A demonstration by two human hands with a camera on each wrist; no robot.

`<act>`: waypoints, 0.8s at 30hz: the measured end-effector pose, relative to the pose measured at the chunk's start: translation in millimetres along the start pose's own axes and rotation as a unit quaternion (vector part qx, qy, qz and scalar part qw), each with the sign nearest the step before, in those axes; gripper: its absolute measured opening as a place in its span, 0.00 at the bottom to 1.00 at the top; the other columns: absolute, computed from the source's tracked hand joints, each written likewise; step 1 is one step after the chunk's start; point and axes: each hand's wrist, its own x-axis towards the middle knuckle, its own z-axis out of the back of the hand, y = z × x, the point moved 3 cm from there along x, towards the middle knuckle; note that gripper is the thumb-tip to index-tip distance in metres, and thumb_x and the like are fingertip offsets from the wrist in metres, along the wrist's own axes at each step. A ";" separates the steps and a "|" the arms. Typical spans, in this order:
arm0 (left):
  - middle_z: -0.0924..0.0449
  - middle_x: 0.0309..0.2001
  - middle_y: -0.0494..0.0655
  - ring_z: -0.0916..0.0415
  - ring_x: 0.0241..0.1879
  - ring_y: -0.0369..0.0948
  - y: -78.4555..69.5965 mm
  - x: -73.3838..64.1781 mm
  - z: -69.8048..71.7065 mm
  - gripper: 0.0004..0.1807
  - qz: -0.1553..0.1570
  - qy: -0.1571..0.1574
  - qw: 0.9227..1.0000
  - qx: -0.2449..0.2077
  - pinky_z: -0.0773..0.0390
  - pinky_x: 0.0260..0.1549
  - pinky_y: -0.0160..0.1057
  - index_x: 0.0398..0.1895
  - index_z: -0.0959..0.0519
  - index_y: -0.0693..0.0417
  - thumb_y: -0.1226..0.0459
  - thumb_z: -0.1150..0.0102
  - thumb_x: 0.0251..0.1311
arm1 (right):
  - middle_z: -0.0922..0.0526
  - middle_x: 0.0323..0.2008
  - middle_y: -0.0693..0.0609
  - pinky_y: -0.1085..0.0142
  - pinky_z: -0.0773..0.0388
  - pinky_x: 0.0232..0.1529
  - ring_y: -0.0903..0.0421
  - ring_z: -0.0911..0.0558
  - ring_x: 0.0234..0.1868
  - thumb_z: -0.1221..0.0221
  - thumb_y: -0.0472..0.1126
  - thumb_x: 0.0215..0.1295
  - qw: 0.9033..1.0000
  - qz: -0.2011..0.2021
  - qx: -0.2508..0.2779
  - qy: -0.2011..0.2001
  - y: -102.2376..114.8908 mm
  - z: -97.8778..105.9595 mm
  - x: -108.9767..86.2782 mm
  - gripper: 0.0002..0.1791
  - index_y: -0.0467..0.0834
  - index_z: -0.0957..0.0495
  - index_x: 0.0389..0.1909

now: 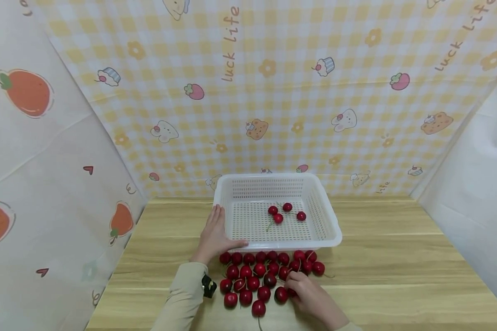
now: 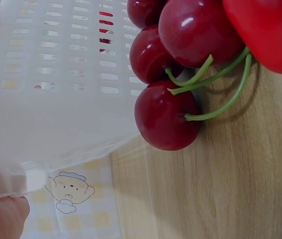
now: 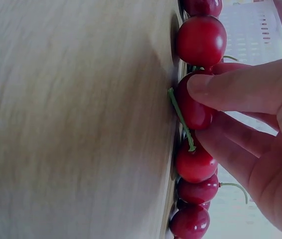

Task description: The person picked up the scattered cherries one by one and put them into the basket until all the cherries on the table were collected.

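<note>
A white plastic basket with slotted walls stands near the back of the table, a few red cherries inside it. My left hand rests on its front left corner, thumb stretched along the front rim and fingers straight by the left side. In the left wrist view, only a bit of that hand shows, against the rim. In front of the basket lie many dark red cherries, some with green stems. At their right side, my right hand pinches a cherry between thumb and fingers, close to the tabletop.
Light wooden table surrounds the cherries and basket. Behind rises a yellow checked cloth with cartoon prints, and white cloths hang on the left and right. A dark band sits on the left wrist.
</note>
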 end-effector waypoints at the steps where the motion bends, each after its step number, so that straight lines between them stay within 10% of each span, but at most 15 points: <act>1: 0.57 0.69 0.63 0.64 0.70 0.51 0.1 -0.1 0.0 0.70 0.000 -0.001 1.000 0.000 0.56 0.67 0.47 0.68 0.53 0.66 0.36 0.31 0.25 | 0.24 0.30 0.57 0.73 0.23 0.34 0.62 0.25 0.32 0.37 0.25 0.36 1.000 -0.003 0.001 0.002 -0.2 -0.2 -0.1 0.14 0.44 0.19 0.27; 24: 0.58 0.69 0.63 0.64 0.70 0.51 -0.1 -0.9 0.2 0.70 -0.001 0.000 1.000 -0.005 0.56 0.67 0.48 0.68 0.53 0.68 0.36 0.32 0.25 | 0.24 0.30 0.57 0.75 0.23 0.35 0.62 0.26 0.32 0.35 0.29 0.44 0.999 0.025 -0.029 -0.022 9.8 24.6 9.1 0.09 0.44 0.18 0.27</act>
